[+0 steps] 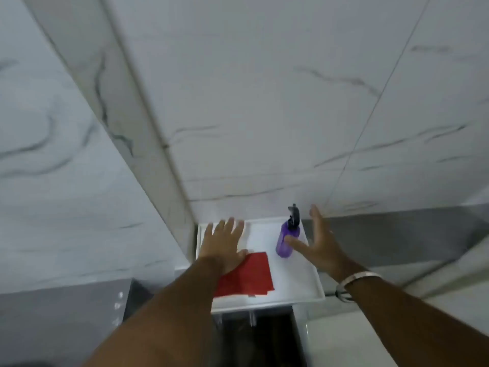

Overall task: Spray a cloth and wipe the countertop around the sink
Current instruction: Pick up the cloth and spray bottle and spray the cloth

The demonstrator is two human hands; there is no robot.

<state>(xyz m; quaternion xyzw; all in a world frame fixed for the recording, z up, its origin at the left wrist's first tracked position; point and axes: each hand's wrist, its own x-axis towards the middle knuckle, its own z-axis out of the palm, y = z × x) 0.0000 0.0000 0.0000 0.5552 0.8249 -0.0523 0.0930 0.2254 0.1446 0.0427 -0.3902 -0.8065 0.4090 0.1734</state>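
Note:
A red cloth (248, 276) lies flat on a small white surface (299, 274) set in a corner of marble-patterned tiled walls. My left hand (225, 245) is spread flat, palm down, its heel resting on the cloth's far left corner. A purple spray bottle (285, 241) with a black trigger head stands at the surface's far right. My right hand (317, 242) hovers open just right of the bottle, thumb reaching across its front, fingers apart, not closed around it. A silver bracelet sits on that wrist.
White marble-veined wall tiles (264, 102) fill the upper view, with a grey band (397, 234) low on the right wall. A dark opening (259, 337) lies below the white surface's front edge. The image is blurred by motion.

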